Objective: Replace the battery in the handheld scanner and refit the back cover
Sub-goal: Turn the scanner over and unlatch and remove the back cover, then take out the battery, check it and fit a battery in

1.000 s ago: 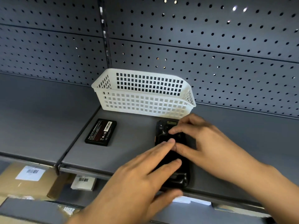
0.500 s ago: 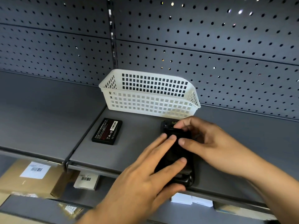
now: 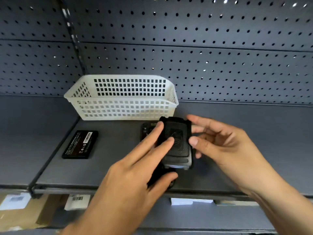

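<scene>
Lifted clear of the scanner (image 3: 146,131) since half a second ago, the back cover (image 3: 176,141) now sits raised and skewed to the right, where before both hands pressed flat on the device. Nearest the camera, cardboard boxes (image 3: 15,211) and white labelled packets (image 3: 77,201) lie on the lower shelf. Above them, at the front edge of the grey shelf (image 3: 110,167), the left hand (image 3: 128,180) reaches in with fingers spread: two fingertips rest on the cover's ribbed face and the thumb lies on the scanner's near end. The right hand (image 3: 225,150) pinches the cover's right edge between thumb and curled fingers, so the cover is held by that hand. Only the scanner's far left corner and a dark part under the left thumb show; whether a battery sits inside cannot be told. A loose black battery (image 3: 80,145) lies label up well to the left, apart from both hands. Behind, a white slotted basket (image 3: 118,107) stands against the perforated back panel (image 3: 220,65).
</scene>
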`<state>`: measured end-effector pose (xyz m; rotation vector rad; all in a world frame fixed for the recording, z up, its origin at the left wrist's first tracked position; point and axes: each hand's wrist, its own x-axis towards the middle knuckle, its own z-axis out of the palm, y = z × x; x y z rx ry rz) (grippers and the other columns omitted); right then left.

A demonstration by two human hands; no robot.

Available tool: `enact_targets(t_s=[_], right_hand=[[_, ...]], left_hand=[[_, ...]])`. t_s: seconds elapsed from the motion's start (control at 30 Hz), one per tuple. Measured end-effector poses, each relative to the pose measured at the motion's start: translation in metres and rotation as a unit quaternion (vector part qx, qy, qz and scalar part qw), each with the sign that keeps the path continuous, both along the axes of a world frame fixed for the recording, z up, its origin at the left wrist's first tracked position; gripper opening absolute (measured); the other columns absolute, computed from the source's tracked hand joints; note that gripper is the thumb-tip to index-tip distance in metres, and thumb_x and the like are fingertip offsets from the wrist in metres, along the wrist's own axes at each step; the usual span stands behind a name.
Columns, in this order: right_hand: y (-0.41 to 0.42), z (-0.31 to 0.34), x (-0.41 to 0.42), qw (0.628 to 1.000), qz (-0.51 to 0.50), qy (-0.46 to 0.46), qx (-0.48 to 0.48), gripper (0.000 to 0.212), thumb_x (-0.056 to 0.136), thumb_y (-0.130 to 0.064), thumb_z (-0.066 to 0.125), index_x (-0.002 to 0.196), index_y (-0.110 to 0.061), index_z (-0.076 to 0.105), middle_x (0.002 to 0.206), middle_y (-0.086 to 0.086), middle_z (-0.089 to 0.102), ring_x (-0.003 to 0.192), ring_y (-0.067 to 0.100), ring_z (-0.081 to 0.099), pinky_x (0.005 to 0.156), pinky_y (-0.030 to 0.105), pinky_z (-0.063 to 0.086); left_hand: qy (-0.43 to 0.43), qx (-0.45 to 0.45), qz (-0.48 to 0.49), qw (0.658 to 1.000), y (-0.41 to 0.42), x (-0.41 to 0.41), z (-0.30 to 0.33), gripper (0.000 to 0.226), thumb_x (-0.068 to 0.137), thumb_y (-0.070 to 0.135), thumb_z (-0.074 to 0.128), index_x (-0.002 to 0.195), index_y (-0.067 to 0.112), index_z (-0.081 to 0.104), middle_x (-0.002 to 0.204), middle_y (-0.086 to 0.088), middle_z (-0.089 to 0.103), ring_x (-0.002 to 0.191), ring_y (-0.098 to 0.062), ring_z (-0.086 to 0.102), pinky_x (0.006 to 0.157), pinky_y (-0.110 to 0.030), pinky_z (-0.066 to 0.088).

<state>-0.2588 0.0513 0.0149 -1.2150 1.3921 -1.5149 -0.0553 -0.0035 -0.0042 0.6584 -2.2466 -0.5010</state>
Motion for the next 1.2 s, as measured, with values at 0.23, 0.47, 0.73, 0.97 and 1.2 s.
enact_targets(t_s=[0.23, 0.47, 0.73, 0.97, 1.2], right_hand=[[0.043, 0.008, -0.065, 0.994, -0.089, 0.061, 0.033, 0.046, 0.071, -0.018, 0.070, 0.117, -0.017, 0.067, 0.093, -0.005, 0.069, 0.055, 0.014, 0.053, 0.063, 0.018, 0.050], [0.074, -0.023, -0.095, 0.972, -0.126, 0.176, 0.089, 0.038, 0.084, -0.011, 0.071, 0.121, -0.020, 0.067, 0.099, -0.002, 0.073, 0.074, 0.009, 0.069, 0.079, 0.011, 0.051], [0.073, -0.034, -0.083, 0.866, -0.119, 0.479, 0.081, 0.041, 0.087, -0.032, 0.045, 0.119, -0.021, 0.069, 0.107, -0.007, 0.058, 0.093, 0.018, 0.062, 0.083, 0.029, 0.052], [0.074, -0.034, -0.087, 0.865, -0.123, 0.478, 0.086, 0.040, 0.087, -0.035, 0.047, 0.117, -0.024, 0.070, 0.106, -0.008, 0.059, 0.092, 0.017, 0.062, 0.081, 0.024, 0.048], [0.068, -0.007, -0.098, 0.929, -0.115, 0.350, 0.025, 0.021, 0.086, -0.033, 0.065, 0.101, -0.046, 0.070, 0.102, -0.014, 0.066, 0.079, -0.011, 0.063, 0.073, -0.002, 0.037]], left_hand=[[-0.042, -0.023, -0.017, 0.999, 0.028, -0.076, 0.009, 0.048, 0.083, 0.046, 0.054, 0.126, 0.026, 0.063, 0.151, 0.001, 0.044, 0.125, -0.003, 0.046, 0.099, -0.019, 0.034], [-0.079, 0.046, -0.031, 0.995, 0.050, -0.112, -0.024, 0.048, 0.080, 0.049, 0.053, 0.124, 0.031, 0.060, 0.146, 0.000, 0.052, 0.112, -0.008, 0.065, 0.075, -0.035, 0.060], [-0.116, -0.017, -0.014, 0.993, 0.048, -0.110, -0.031, 0.043, 0.083, 0.050, 0.055, 0.117, 0.028, 0.071, 0.134, 0.005, 0.062, 0.130, -0.019, 0.053, 0.098, -0.031, 0.048], [-0.113, -0.014, -0.004, 0.994, 0.048, -0.109, -0.033, 0.042, 0.084, 0.052, 0.054, 0.119, 0.032, 0.069, 0.134, 0.011, 0.062, 0.135, -0.019, 0.047, 0.098, -0.030, 0.050], [-0.089, 0.026, -0.034, 0.995, 0.055, -0.100, -0.012, 0.053, 0.084, 0.053, 0.059, 0.134, 0.035, 0.052, 0.150, 0.007, 0.044, 0.137, -0.011, 0.042, 0.104, -0.028, 0.039]])
